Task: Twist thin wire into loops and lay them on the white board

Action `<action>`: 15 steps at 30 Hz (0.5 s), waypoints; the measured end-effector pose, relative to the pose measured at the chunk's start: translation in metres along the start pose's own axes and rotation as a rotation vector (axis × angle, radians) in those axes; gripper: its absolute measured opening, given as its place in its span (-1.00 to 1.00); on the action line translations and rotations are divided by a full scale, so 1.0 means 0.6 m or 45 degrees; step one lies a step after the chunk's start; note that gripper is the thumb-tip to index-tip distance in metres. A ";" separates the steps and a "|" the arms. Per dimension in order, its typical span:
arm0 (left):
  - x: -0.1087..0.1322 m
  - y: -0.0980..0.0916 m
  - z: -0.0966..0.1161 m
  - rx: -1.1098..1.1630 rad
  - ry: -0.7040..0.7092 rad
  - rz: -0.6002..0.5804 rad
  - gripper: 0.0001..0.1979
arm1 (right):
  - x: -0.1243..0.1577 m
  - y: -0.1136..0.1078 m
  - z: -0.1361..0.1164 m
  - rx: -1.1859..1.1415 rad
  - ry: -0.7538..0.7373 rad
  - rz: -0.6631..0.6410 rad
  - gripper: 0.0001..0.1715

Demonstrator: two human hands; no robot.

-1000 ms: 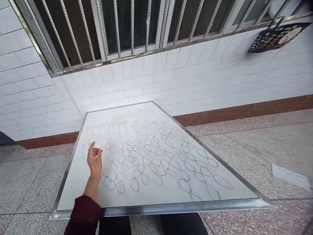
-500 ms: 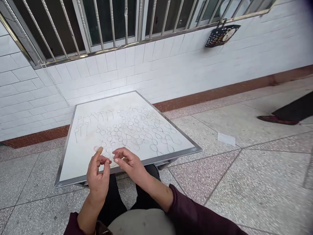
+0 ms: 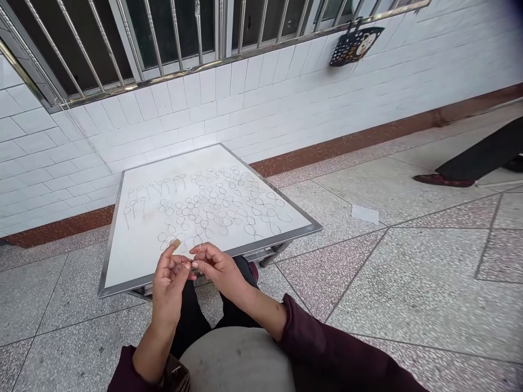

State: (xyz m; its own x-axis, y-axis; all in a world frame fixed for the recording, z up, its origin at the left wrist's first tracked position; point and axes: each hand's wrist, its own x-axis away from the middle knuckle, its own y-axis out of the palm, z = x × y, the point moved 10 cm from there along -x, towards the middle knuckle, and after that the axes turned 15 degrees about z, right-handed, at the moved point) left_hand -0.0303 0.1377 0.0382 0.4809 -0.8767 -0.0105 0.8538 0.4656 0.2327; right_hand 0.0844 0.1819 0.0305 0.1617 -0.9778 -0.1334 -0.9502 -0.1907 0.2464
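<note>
Head view: left hand (image 3: 169, 283) and right hand (image 3: 216, 267) meet just above the near edge of the white metal-rimmed surface (image 3: 134, 256), fingers of both pressed together pinching a thin wire piece (image 3: 195, 255) between them. The surface carries many bent wire loops (image 3: 216, 209) laid flat in rows, some overlapping. No container on it. A dark patterned basket (image 3: 354, 44) hangs from the window grille on the tiled wall; contents can't be told. Another person's shoe (image 3: 443, 179) on the floor at right.
</note>
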 end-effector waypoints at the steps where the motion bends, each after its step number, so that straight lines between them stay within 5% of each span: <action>1: 0.002 0.000 -0.001 0.014 -0.014 0.000 -0.51 | 0.002 -0.002 0.000 0.021 -0.014 0.006 -0.76; 15: 0.017 -0.014 -0.015 -0.109 -0.083 -0.030 -0.47 | 0.028 0.007 -0.033 0.603 -0.363 -0.186 -0.82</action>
State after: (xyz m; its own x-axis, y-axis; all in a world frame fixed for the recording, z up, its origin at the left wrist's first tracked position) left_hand -0.0309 0.1259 0.0271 0.4487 -0.8923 0.0486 0.8802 0.4507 0.1488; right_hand 0.0883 0.1631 0.0481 0.2845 -0.8695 -0.4038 -0.9498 -0.1982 -0.2422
